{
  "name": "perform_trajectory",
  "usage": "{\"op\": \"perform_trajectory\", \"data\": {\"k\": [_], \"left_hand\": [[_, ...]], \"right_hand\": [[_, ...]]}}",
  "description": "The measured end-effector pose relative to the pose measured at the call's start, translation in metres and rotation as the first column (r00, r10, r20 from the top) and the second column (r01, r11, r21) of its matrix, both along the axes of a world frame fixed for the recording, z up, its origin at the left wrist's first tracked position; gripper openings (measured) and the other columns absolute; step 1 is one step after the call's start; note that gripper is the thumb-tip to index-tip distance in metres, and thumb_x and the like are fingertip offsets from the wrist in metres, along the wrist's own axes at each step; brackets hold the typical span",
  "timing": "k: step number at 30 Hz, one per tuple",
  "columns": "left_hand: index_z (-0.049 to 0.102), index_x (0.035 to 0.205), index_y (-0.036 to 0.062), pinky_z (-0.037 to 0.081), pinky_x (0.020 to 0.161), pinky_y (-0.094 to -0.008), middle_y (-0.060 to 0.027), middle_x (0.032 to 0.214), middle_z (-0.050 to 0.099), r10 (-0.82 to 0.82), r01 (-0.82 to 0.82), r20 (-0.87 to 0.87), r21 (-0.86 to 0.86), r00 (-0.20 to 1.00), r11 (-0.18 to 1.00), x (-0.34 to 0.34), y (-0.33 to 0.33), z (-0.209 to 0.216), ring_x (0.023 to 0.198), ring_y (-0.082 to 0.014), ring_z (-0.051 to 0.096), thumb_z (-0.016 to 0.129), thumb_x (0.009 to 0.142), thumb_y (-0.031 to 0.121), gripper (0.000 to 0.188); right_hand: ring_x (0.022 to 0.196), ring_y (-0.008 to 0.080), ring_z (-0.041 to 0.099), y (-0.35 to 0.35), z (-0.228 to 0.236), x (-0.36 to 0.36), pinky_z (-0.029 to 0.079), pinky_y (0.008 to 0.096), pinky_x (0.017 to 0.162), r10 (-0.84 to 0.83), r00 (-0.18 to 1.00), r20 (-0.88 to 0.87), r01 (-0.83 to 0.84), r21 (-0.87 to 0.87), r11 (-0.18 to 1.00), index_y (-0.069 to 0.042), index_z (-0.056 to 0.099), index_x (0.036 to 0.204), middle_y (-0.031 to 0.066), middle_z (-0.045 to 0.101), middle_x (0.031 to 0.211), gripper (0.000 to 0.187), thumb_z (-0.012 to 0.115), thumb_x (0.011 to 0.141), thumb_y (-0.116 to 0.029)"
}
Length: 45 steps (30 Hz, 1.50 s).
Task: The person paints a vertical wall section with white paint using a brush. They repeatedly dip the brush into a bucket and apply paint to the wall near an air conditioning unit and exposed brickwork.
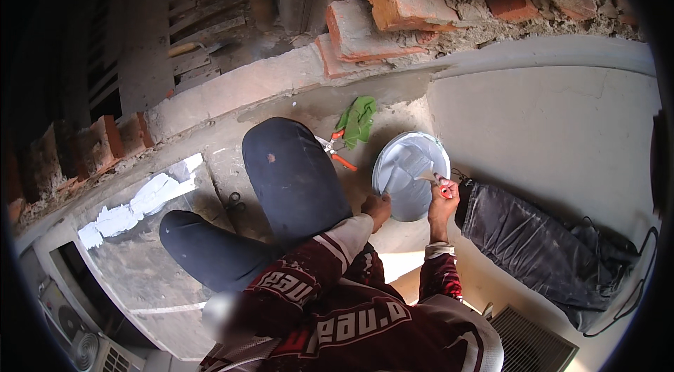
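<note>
A round bucket [378, 170] holds a wet, pale grey-white paste. My left hand [377, 211] is closed at its near left rim, on the handle of a wide paste-coated spatula [411, 163] that lies over the bucket's inside. At the right rim my right hand [443, 209] grips a small putty knife [425, 176] with a red handle, its light blade pointing over the bucket toward the spatula. Whether the two blades touch, I cannot tell. My left fingers are partly hidden. Beyond my knee lie orange-handled pliers or snips [342, 161] and a green cloth [357, 119].
Broken red bricks [393, 0] top the low wall ahead. A black fabric bag [533, 238] with a cord lies right of the bucket, along a plastered wall [540, 105]. Scissors [236, 202] rest left of my knees. A grey board [140, 238] bears white smears. A vent grille [530, 344] is at lower right.
</note>
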<state>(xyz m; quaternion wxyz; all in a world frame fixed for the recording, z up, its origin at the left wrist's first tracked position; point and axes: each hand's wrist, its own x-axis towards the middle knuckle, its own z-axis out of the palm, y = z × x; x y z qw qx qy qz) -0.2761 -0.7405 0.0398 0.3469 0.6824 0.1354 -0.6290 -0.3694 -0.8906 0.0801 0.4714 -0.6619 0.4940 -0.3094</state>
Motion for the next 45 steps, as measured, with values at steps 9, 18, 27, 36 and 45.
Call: {"op": "perform_trajectory", "data": {"k": [9, 18, 27, 36, 45], "left_hand": [[0.058, 0.097, -0.0048, 0.036, 0.038, -0.036, -0.0118, 0.069, 0.058, 0.082, -0.077, -0.112, 0.053, 0.99, 0.996, 0.018, 0.0, 0.024, 0.044, -0.0178, 0.051, 0.054, 0.094, 0.044, 0.049], [0.058, 0.1, -0.0052, 0.041, 0.042, -0.0384, -0.014, 0.076, 0.061, 0.013, -0.01, -0.102, 0.031, 0.995, 0.999, 0.013, 0.001, 0.019, 0.05, -0.0216, 0.057, 0.051, 0.094, 0.047, 0.053], [0.06, 0.104, -0.0051, 0.047, 0.047, -0.0392, -0.016, 0.084, 0.064, -0.055, 0.056, -0.1, 0.008, 0.993, 0.998, 0.018, 0.002, 0.027, 0.061, -0.0244, 0.063, 0.05, 0.094, 0.046, 0.053], [0.059, 0.095, -0.0045, 0.045, 0.045, -0.038, -0.014, 0.075, 0.061, -0.161, 0.15, -0.036, -0.203, 0.986, 0.967, 0.014, 0.012, 0.004, 0.053, -0.0236, 0.06, 0.049, 0.094, 0.039, 0.044], [0.06, 0.097, -0.0049, 0.048, 0.04, -0.0328, -0.0106, 0.07, 0.063, -0.266, 0.205, -0.182, -0.3, 0.947, 0.932, 0.028, 0.02, 0.041, 0.047, -0.021, 0.06, 0.054, 0.092, 0.037, 0.042]], "right_hand": [[0.102, 0.0227, 0.064, 0.017, -0.006, 0.003, 0.046, 0.0337, 0.094, 0.26, 0.964, -0.049, -0.261, -0.016, 0.965, -0.001, 0.057, 0.082, 0.0145, 0.068, 0.103, 0.016, 0.054, 0.077, 0.014], [0.086, 0.0154, 0.063, -0.003, 0.021, -0.01, 0.05, 0.0291, 0.086, -0.017, 1.0, -0.024, 0.015, -0.069, 0.998, -0.003, 0.054, 0.085, 0.007, 0.063, 0.09, 0.013, 0.064, 0.084, 0.005], [0.075, 0.0186, 0.065, -0.01, -0.038, -0.018, 0.062, 0.0294, 0.065, -0.682, 0.728, 0.07, 0.567, 0.497, 0.657, 0.004, 0.058, 0.097, 0.0096, 0.063, 0.089, 0.019, 0.064, 0.092, -0.013], [0.072, 0.015, 0.064, 0.013, 0.023, -0.009, 0.057, 0.0284, 0.065, -0.299, 0.954, 0.026, 0.298, 0.018, 0.954, 0.001, 0.058, 0.091, 0.0081, 0.063, 0.083, 0.023, 0.067, 0.092, -0.02], [0.068, 0.0154, 0.062, -0.007, 0.022, 0.034, 0.056, 0.0284, 0.053, -0.371, 0.927, -0.045, 0.372, 0.209, 0.904, -0.002, 0.059, 0.09, 0.0068, 0.063, 0.082, 0.024, 0.07, 0.09, -0.024]]}}
